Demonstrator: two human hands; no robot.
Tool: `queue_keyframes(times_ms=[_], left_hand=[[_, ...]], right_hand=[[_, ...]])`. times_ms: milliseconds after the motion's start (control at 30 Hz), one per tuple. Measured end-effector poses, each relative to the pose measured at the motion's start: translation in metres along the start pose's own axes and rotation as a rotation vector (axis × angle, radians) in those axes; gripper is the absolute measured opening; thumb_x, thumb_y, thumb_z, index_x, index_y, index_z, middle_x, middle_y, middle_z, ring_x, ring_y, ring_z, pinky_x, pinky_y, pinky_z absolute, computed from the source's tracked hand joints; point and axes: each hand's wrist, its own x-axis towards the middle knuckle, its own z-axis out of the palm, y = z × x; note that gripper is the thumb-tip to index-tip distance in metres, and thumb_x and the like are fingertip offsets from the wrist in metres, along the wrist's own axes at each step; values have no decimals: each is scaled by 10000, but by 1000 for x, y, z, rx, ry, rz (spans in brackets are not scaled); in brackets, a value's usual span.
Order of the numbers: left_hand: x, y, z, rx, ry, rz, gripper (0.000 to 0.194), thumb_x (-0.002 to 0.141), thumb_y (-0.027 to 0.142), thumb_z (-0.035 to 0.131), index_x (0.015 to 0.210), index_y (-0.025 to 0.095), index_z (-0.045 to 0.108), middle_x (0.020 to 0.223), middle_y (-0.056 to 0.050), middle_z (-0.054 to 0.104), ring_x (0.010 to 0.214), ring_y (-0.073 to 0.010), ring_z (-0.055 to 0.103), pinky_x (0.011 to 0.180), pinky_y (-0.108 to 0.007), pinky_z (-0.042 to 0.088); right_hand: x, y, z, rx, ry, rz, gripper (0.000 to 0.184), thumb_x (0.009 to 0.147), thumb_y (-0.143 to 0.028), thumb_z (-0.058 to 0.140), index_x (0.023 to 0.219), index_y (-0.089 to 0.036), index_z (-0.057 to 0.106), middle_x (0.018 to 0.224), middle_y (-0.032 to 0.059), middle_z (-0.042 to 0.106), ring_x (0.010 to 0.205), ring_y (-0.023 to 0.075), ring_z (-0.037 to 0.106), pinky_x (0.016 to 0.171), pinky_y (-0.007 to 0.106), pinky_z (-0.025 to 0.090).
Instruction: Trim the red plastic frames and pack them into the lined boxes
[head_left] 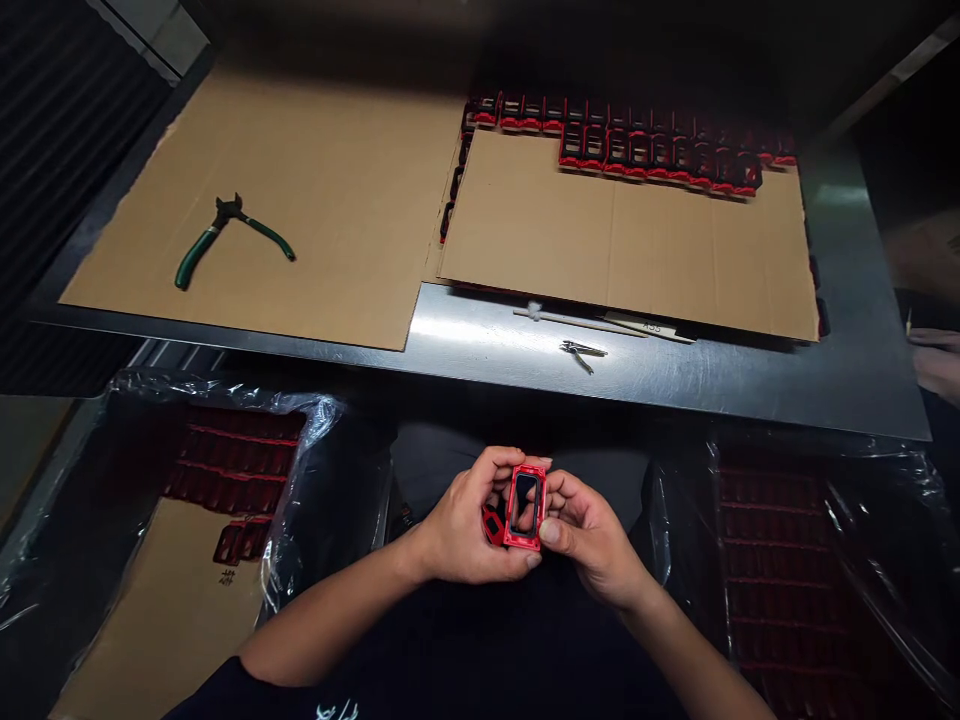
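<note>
Over my lap, a small red rectangular frame with a black inner rim is held between both hands, its opening facing me. My left hand is closed around the frame's left side, thumb at the bottom edge and fingers at the top. A second red-and-black piece sits in the left palm, partly hidden by the frame. My right hand pinches the frame's right edge with the thumb in front; some fingers are behind it and show through the opening.
A metal table carries cardboard sheets, green-handled cutting pliers, a small dark-and-metal tool, and rows of red-and-black frames. Plastic-lined boxes with more red pieces stand left and right. Another person's hand shows at far right.
</note>
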Motion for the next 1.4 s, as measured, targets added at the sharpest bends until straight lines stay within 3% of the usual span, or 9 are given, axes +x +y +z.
queue_keyframes(times_ms=[433,767,1067,1200,1267,1333,1400], left_hand=[[-3,-6,1,57,12,58,814,664,208,847,1331,256,383,1328,-148,648,1104,-259,715,887,-373,627],[-2,-1,-2,76,13,-38,768,672,408,880,1257,233,414,1240,-148,700,1028,-265,739,819,-361,635],[-1,1,-3,142,1,-17,765,684,314,872,1283,262,400,1297,-137,679,1081,-257,729,900,-359,621],[6,1,-7,200,-81,-20,747,712,363,855,1311,279,418,1338,-136,660,1136,-269,707,924,-361,612],[11,2,-9,265,-178,-51,717,749,361,822,1344,286,428,1357,-140,647,1047,-248,737,828,-319,636],[19,0,-13,331,-277,-51,689,803,369,768,1388,288,412,1285,-128,686,814,-186,755,645,-245,626],[28,-8,-16,379,-361,24,551,850,393,711,1336,287,474,1048,-55,756,649,-143,717,569,-201,589]], right_hand=[[1,1,-2,-27,13,-27,397,699,-416,895,946,-211,662,839,7,704,769,135,648,739,259,522],[0,3,-3,15,12,-16,408,715,-428,888,967,-204,656,840,4,714,754,133,651,741,271,510],[3,5,-7,93,-4,-23,379,703,-410,904,939,-201,692,869,3,719,805,117,651,767,230,513],[6,10,2,248,48,43,390,700,-466,883,864,-197,654,802,-9,697,674,110,645,598,208,516],[3,10,-2,275,65,59,451,660,-518,884,821,-204,602,771,-11,693,634,129,656,557,230,527],[-9,5,-24,96,234,12,528,623,-620,854,792,-209,569,789,14,715,651,171,687,579,291,566],[-39,-4,-69,-189,620,-23,557,638,-689,799,801,-209,570,839,37,736,702,202,714,639,342,595]])
